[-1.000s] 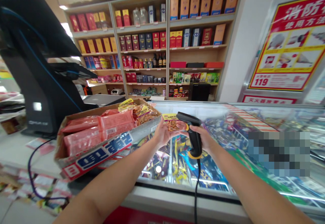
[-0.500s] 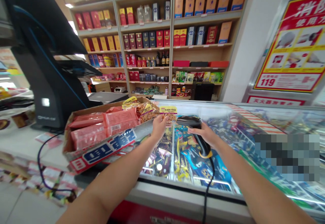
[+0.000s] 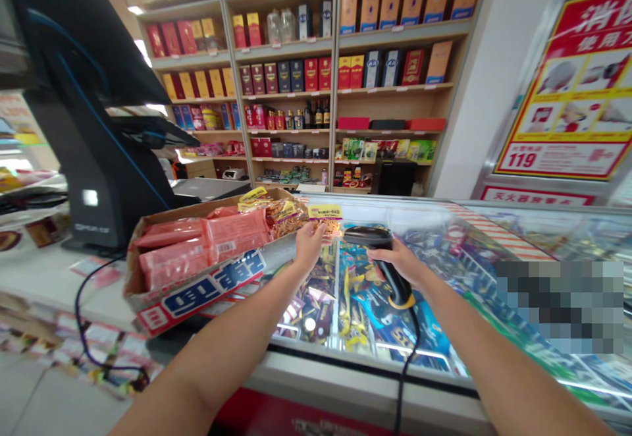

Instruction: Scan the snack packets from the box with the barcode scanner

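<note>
My left hand [image 3: 310, 244] is closed on a small snack packet [image 3: 326, 213] with a yellow header and brownish contents. My right hand [image 3: 395, 258] grips the handle of a black barcode scanner [image 3: 368, 235], whose head points left at the packet from a short distance. A dark cable [image 3: 402, 383] hangs from the scanner's yellow-ringed base. Left of my left hand, a cardboard box [image 3: 197, 301] holds pink-red packages [image 3: 234, 235] and more yellow-topped snack packets [image 3: 284, 215]. Both hands are above a glass-topped freezer [image 3: 340, 350].
A black register screen on a stand [image 3: 99, 139] rises at the left on the white counter [image 3: 103, 298]. Frozen packs [image 3: 395, 317] lie beneath the glass. Behind stands a shelf unit [image 3: 395, 97] of boxes and bottles. A red-and-yellow sign [image 3: 567, 93] hangs on the right wall.
Almost nothing differs. The packet in my left hand has shifted very slightly left, while the scanner stays facing it.
</note>
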Demonstrator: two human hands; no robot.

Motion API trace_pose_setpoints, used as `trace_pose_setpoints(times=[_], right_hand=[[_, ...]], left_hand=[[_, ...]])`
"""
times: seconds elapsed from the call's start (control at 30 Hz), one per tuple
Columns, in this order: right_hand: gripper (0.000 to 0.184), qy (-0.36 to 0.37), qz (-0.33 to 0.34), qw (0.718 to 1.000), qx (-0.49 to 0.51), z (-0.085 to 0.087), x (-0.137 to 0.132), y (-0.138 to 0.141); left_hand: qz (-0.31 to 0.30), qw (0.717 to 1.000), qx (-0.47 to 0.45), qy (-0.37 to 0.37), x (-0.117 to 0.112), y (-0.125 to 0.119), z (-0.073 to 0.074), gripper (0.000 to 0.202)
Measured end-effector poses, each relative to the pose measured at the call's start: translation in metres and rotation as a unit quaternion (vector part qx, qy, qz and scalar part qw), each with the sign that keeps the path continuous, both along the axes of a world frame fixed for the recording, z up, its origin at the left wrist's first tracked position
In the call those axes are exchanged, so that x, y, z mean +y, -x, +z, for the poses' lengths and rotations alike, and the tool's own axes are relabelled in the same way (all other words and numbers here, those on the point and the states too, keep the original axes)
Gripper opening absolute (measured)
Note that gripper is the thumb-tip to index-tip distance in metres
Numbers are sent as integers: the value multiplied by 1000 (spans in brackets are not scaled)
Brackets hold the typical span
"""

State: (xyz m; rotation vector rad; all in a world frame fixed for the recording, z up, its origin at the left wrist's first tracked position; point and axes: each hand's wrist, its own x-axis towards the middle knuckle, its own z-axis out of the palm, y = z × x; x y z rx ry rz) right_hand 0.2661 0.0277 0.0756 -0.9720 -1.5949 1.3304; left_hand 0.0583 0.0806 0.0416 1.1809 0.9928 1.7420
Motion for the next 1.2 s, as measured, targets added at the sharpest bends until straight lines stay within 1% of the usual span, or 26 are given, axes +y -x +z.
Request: trace_pose_setpoints(times=[0.27, 0.67, 0.73, 0.83, 0.93, 1.03, 1.1, 1.2], right_hand=[[20, -1, -5, 1000, -13, 3, -6, 0], [24, 5, -14, 1000, -1, -3, 2, -3], [24, 7, -18, 1000, 3, -5, 2, -3], [26, 7, -21, 1000, 15, -9, 3, -1], [31, 14, -20, 999, 49, -3, 5, 9], [35, 32, -2, 998, 62, 17, 11, 31], [33, 36, 16, 997, 60, 37, 16, 52], [27, 34, 44, 996, 75, 64, 21, 87]], left_hand=[[9, 1000, 2, 0, 0, 0, 0, 28], [13, 1000, 8, 8, 3, 1, -2, 27], [6, 1000, 9, 8, 1, 1, -1, 25], [-20, 1000, 0, 10, -4, -2, 4, 23], [-42, 999, -29, -6, -7, -4, 16, 23], [-42, 996, -73, -31, -4, 3, 41, 23], [-12, 993, -109, -36, 0, 18, 62, 19], [70, 990, -121, -20, 6, 52, 94, 14]])
